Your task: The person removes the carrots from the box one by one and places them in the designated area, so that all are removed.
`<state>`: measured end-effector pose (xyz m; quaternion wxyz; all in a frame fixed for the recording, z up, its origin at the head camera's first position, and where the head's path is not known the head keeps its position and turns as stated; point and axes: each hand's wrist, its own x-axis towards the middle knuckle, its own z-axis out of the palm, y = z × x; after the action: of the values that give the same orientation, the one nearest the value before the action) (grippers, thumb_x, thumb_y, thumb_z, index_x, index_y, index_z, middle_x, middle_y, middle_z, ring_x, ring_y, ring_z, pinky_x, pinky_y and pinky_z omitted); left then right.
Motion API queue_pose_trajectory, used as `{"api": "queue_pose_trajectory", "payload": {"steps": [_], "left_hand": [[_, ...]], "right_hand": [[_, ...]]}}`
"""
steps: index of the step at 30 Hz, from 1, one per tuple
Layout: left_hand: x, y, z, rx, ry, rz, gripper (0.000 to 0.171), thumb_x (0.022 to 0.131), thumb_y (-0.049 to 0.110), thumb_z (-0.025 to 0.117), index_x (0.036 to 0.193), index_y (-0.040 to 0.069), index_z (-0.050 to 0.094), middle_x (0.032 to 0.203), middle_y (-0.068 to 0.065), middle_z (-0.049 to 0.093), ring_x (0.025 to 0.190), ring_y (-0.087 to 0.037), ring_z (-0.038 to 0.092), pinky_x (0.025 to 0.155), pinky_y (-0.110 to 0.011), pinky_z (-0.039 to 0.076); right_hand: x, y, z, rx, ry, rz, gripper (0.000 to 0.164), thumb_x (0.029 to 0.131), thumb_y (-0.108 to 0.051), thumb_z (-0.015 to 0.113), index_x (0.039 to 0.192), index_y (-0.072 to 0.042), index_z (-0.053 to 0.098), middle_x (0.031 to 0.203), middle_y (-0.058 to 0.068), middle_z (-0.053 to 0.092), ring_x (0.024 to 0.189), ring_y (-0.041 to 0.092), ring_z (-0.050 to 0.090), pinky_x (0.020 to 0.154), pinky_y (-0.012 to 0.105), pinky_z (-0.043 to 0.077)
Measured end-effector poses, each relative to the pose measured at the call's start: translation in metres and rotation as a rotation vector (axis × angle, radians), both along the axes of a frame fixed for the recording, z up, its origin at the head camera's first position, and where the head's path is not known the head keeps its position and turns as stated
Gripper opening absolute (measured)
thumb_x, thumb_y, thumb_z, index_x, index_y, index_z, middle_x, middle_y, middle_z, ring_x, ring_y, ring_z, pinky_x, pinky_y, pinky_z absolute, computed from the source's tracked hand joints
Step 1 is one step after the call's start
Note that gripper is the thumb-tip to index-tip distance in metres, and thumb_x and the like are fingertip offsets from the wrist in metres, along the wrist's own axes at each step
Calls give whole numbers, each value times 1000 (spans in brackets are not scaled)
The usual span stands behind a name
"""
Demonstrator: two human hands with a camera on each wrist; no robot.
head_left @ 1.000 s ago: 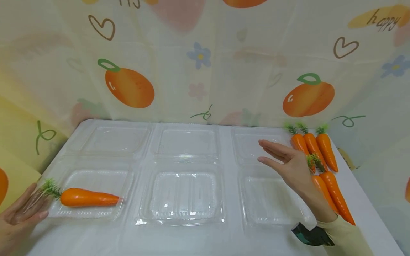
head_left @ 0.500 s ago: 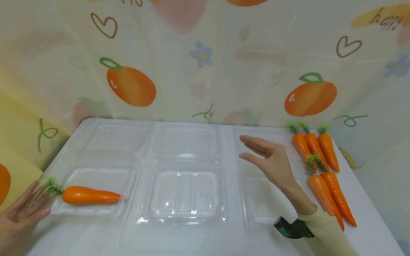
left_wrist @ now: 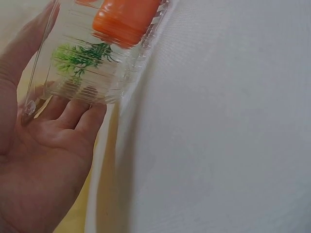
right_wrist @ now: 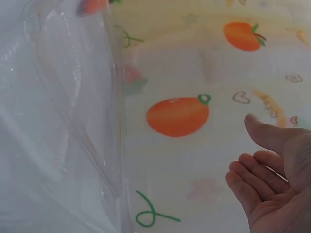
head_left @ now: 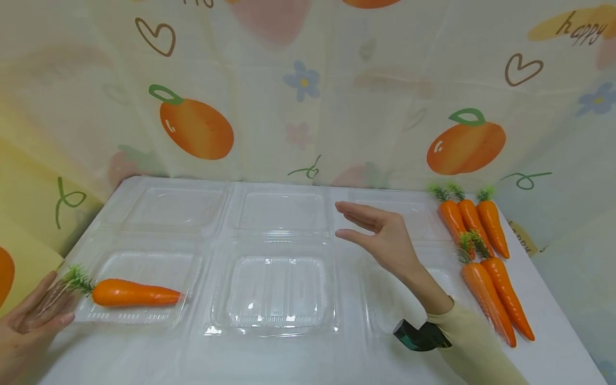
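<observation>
At the left, an orange carrot (head_left: 130,293) with green leafy top lies in a clear plastic food container (head_left: 194,267), tip pointing right. My left hand (head_left: 36,318) grips the container's left end. In the left wrist view, the fingers (left_wrist: 73,111) lie behind the clear ribbed wall, close to the carrot's leaves (left_wrist: 80,58), with the thumb on the other side. Over the right-hand clear container (head_left: 372,267) hovers my right hand (head_left: 385,235). Its fingers are extended, the thumb is apart from them, and nothing is held. The right wrist view shows its palm bare too.
A middle clear container (head_left: 274,289) has its lid (head_left: 284,208) lying back toward the wall cloth. Several carrots (head_left: 488,299) lie at the table's right edge. A printed cloth (head_left: 356,117) hangs behind the white table (head_left: 240,363).
My right hand has moved left from near the carrots, over the right-hand container, toward the middle, staying empty. The left hand still grips the left container's end.
</observation>
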<state>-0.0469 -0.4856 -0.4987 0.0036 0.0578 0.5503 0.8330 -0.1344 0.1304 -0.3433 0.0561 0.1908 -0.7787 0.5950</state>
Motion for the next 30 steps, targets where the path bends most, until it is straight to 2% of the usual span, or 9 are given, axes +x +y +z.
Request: {"api": "queue_pose_trajectory", "payload": {"steps": [7,9,14,17,18,19,24,26,30], "left_hand": [[1,3,4,-134,-64,3,88,96,-18,40,157,32,1,156,16,4,114,11,53,87,-6,46],[1,4,6,-141,-64,-2,87,97,-16,40,157,32,0,156,15,0,114,12,53,87,-5,45],[0,3,4,-69,-12,-32,87,95,-21,37,158,29,4,154,19,19,117,6,54,90,-8,46],[-1,1,1,-90,-26,-24,88,95,-21,38,158,31,4,157,15,10,116,7,54,89,-8,46],[-2,-1,-1,-64,-18,-27,88,95,-22,37,158,30,5,156,15,16,117,6,54,90,-9,47],[-2,-1,0,-73,-24,-21,88,95,-22,38,158,31,5,157,14,10,116,7,54,89,-9,47],[0,7,7,40,43,-64,88,92,-27,35,158,25,11,145,16,43,120,-1,55,91,-15,49],[1,11,11,51,55,-78,87,92,-27,34,159,23,8,141,16,48,121,-3,55,92,-15,49],[3,14,12,24,45,-63,88,93,-25,35,159,23,3,142,19,45,120,0,55,92,-13,48]], "right_hand": [[-2,-17,2,-75,8,28,46,79,0,79,123,-3,68,122,8,68,114,19,64,96,31,52],[-3,-22,2,-84,14,40,46,79,1,79,123,-3,68,121,9,69,114,21,64,96,32,52],[-6,-33,1,-61,37,71,45,80,-2,79,124,-3,68,121,7,69,114,22,64,97,32,51],[-7,-41,1,-46,42,86,45,81,-5,79,124,-5,68,121,6,69,113,19,65,96,29,51],[-8,-44,1,-47,40,93,45,81,-5,79,124,-5,68,122,6,69,113,17,65,97,31,51],[-7,-47,1,-46,36,97,45,81,-6,79,124,-6,68,122,6,69,113,16,65,97,31,51],[-4,-59,3,-45,4,114,46,81,-8,80,125,-7,67,122,6,68,114,16,64,97,31,51],[-4,-64,3,-43,3,122,45,81,-8,79,125,-6,68,122,6,68,113,17,65,97,31,51],[-5,-73,3,-40,9,142,44,81,-9,79,124,-6,68,121,7,69,111,15,65,97,32,51]]}}
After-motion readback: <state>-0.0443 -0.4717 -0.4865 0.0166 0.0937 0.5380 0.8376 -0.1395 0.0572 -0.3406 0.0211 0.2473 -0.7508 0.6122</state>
